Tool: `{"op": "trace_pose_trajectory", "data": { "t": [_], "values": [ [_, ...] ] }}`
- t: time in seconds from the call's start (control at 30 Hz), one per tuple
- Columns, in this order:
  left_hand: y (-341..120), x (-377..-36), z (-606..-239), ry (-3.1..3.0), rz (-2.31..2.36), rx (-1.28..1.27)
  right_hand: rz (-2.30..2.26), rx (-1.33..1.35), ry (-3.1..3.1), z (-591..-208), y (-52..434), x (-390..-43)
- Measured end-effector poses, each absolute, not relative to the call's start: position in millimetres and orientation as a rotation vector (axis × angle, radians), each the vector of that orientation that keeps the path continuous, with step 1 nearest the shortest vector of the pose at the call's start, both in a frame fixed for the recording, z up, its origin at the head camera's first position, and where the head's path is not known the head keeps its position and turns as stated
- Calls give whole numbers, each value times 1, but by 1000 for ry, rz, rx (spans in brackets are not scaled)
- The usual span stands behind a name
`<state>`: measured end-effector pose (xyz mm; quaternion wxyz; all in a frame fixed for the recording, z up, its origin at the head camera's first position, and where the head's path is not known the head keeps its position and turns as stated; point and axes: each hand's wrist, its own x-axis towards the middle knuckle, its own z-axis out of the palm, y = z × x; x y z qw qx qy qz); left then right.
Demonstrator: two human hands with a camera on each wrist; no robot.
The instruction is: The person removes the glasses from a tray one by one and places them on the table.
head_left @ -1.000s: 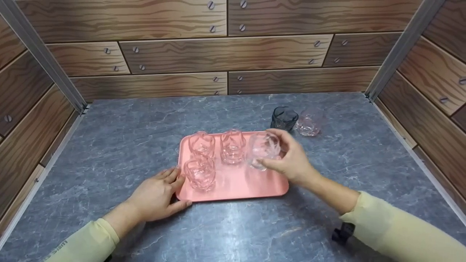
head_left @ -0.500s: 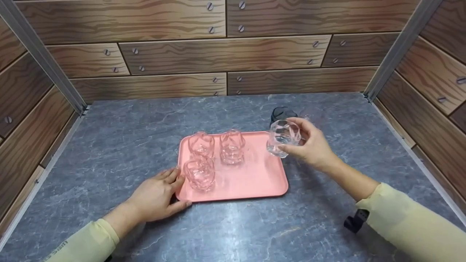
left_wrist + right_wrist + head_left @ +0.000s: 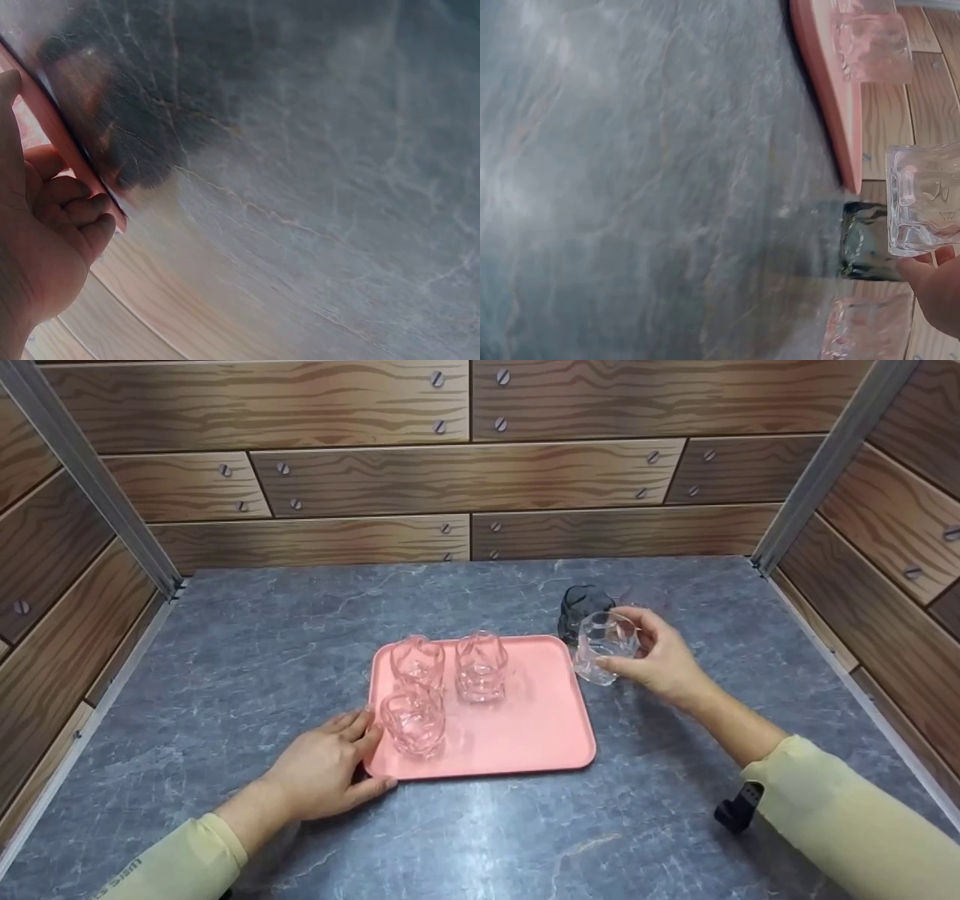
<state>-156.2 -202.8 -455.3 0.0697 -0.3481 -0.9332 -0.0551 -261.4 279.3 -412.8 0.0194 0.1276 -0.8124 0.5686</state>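
My right hand grips a clear faceted drinking glass between thumb and fingers. The glass is held off the table, just beyond the right edge of the pink tray. At the tray's near left corner my left hand holds the rim, its thumb along the front edge and its fingers at the left side. Several clear glasses stand on the tray: one at the back left, one at the front left and one at the back middle.
A dark grey glass stands on the table behind the held glass and is partly covered by it. Beside it is a pinkish glass, mostly hidden by my right hand in the head view. Wood-patterned walls enclose the grey marbled table.
My right hand has carried the clear glass from over the tray's back right part to the right, past the tray's edge. My left hand and the tray have stayed put.
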Motion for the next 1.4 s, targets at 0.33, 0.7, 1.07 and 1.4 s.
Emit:
{"op": "trace_pose_trajectory", "data": {
  "t": [0.33,0.7,1.07,1.4],
  "values": [
    [-202,-156,-455,-2815,-169,-1046,1665,390,-2583,-428,287,-268],
    [-203,-156,-455,-2805,-175,-1039,1658,389,-2593,-436,288,-273],
    [-202,-155,-456,-2814,-179,-1038,1701,378,-2580,-439,287,-275],
    [-202,-156,-456,-2827,-184,-1032,1715,379,-2568,-440,286,-274]
  ]
}}
